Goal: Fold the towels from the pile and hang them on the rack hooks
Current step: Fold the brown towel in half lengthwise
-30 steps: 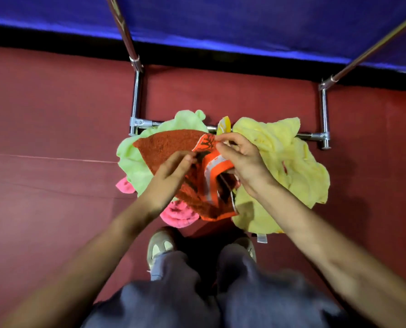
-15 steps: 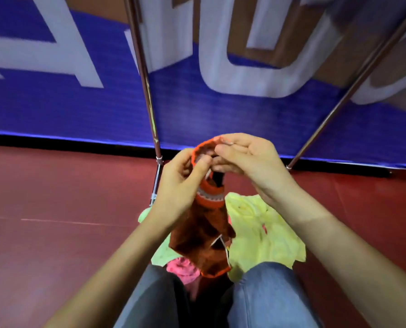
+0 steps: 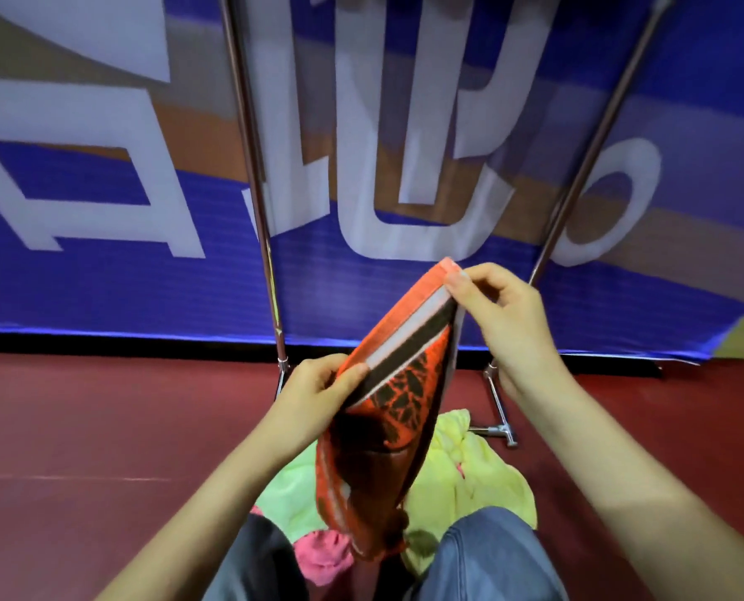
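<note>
Here both hands raised: left hand (image 3: 313,394) and right hand (image 3: 498,312) each pinch the orange towel's (image 3: 398,392) striped edge, over red floor (image 3: 101,427) and blue banner (image 3: 144,288).

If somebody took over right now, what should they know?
Left hand pinches the lower edge of the orange-and-black striped terry towel; right hand pinches its top corner.
The yellow towel, light green towel and pink towel lie piled on the red floor by the chrome rack.
No hooks or hung towels in view. Left: fold and hang this one, then the pile.
</note>
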The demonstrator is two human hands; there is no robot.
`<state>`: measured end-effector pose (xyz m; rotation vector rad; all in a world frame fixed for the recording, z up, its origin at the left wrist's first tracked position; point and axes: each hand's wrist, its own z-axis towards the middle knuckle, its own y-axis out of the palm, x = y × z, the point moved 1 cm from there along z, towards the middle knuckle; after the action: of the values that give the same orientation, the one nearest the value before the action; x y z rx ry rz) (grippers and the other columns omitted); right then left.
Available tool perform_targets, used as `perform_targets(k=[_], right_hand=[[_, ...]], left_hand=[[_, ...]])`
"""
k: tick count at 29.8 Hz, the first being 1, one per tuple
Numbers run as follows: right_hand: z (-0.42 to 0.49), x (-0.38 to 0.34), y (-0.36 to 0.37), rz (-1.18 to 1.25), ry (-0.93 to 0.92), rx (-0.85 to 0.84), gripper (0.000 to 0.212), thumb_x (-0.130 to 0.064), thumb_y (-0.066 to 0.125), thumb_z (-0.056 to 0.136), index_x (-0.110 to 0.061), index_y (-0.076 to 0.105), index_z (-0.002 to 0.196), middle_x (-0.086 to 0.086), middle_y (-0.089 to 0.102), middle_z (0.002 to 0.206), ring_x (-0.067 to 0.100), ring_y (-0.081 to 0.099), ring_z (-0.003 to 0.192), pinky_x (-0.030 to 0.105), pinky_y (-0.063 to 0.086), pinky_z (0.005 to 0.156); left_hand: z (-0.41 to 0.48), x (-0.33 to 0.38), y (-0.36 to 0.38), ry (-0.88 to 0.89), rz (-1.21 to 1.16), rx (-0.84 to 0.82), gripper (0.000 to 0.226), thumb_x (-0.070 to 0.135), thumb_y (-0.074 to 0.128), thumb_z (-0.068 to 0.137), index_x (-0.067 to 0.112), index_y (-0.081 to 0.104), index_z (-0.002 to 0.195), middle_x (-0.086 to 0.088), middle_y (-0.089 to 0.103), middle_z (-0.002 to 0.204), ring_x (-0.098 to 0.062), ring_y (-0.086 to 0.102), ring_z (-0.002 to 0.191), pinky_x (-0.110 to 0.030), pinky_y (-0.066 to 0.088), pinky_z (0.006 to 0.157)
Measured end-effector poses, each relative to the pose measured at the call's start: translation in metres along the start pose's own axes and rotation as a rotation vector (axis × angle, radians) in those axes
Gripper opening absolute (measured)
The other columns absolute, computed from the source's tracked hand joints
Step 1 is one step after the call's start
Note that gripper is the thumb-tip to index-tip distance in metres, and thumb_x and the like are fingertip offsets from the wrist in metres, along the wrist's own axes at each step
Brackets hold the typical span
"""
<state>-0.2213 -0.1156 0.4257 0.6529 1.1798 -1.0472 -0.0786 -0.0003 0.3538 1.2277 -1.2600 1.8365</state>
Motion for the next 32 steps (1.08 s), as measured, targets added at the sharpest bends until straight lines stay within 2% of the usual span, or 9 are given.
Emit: perform_targets(k=[4,8,11,14,17,21,25,28,32], right_hand=[[0.006,-0.021,-0.027,0.085,-0.032,0.104,0.021,-0.020,0.062,0.082,-0.022,0.061,0.062,-0.012,0.059,0.059,0.001,0.051,0.065,0.017,0.042,0.070],[0.015,-0.032,-0.059,0.136,-0.010,0.215,0.028,-0.023,0.063,0.082,-0.025,0.065,0.054,-0.015,0.060,0.052,0.003,0.051,0.066,0.023,0.041,0.071],[0.011,-0.042,-0.082,0.187,-0.016,0.285,0.027,-0.023,0.063,0.083,-0.022,0.063,0.055,-0.015,0.060,0.050,0.002,0.050,0.061,0.018,0.042,0.065],[0.013,-0.043,-0.099,0.169,0.018,0.357,0.027,-0.027,0.065,0.081,-0.021,0.062,0.055,-0.015,0.056,0.045,0.002,0.046,0.057,0.016,0.038,0.054],[0.004,-0.042,-0.111,0.152,0.032,0.388,0.027,-0.029,0.067,0.080,-0.022,0.064,0.054,-0.014,0.055,0.046,0.007,0.045,0.063,0.022,0.038,0.059],[-0.005,-0.036,-0.109,0.194,0.053,0.427,0.022,-0.020,0.063,0.083,-0.020,0.060,0.061,-0.014,0.060,0.050,0.004,0.050,0.064,0.019,0.043,0.064],[-0.030,-0.025,-0.082,0.153,0.103,0.331,0.025,-0.006,0.061,0.081,-0.019,0.061,0.060,-0.016,0.061,0.046,0.002,0.053,0.056,0.025,0.043,0.066],[-0.057,-0.022,-0.041,0.093,0.089,0.186,0.026,-0.009,0.063,0.081,-0.021,0.065,0.058,-0.014,0.062,0.046,0.002,0.054,0.055,0.017,0.044,0.061],[-0.093,-0.024,0.011,0.085,0.024,0.024,0.023,-0.017,0.065,0.081,-0.024,0.067,0.058,-0.017,0.063,0.048,-0.010,0.053,0.052,0.003,0.041,0.057]], left_hand=[[-0.016,0.006,-0.011,-0.004,-0.048,0.038,0.034,0.020,0.054,0.089,0.018,0.046,0.056,0.014,0.037,0.047,0.002,0.031,0.047,-0.014,0.025,0.045],[-0.025,0.011,-0.039,-0.068,-0.018,0.081,0.037,0.013,0.052,0.088,0.012,0.045,0.052,0.007,0.038,0.033,-0.002,0.033,0.035,-0.012,0.027,0.039],[-0.037,0.015,-0.060,-0.097,-0.001,0.093,0.031,0.011,0.055,0.087,0.009,0.053,0.055,0.009,0.043,0.038,0.001,0.036,0.040,-0.014,0.029,0.043],[-0.043,0.017,-0.076,-0.133,-0.024,0.100,0.024,0.006,0.056,0.085,0.006,0.059,0.061,0.009,0.054,0.040,0.003,0.045,0.041,-0.007,0.036,0.045],[-0.054,0.023,-0.080,-0.161,-0.131,0.165,0.022,0.005,0.056,0.085,0.004,0.063,0.064,0.005,0.058,0.042,0.000,0.051,0.041,-0.008,0.043,0.045],[-0.056,0.038,-0.073,-0.180,-0.243,0.234,0.025,0.011,0.053,0.088,0.004,0.064,0.067,0.007,0.053,0.040,0.000,0.046,0.038,-0.009,0.041,0.043],[-0.053,0.061,-0.055,-0.163,-0.265,0.182,0.036,0.021,0.050,0.090,-0.011,0.062,0.078,-0.017,0.053,0.068,-0.018,0.047,0.054,-0.015,0.042,0.046],[-0.049,0.075,-0.030,-0.177,-0.315,0.111,0.038,0.019,0.047,0.092,-0.017,0.059,0.090,-0.017,0.055,0.073,-0.008,0.056,0.045,-0.012,0.049,0.048],[-0.052,0.085,-0.006,-0.192,-0.306,0.052,0.032,0.019,0.043,0.094,-0.008,0.059,0.087,-0.012,0.053,0.069,-0.002,0.053,0.042,-0.012,0.048,0.049]])
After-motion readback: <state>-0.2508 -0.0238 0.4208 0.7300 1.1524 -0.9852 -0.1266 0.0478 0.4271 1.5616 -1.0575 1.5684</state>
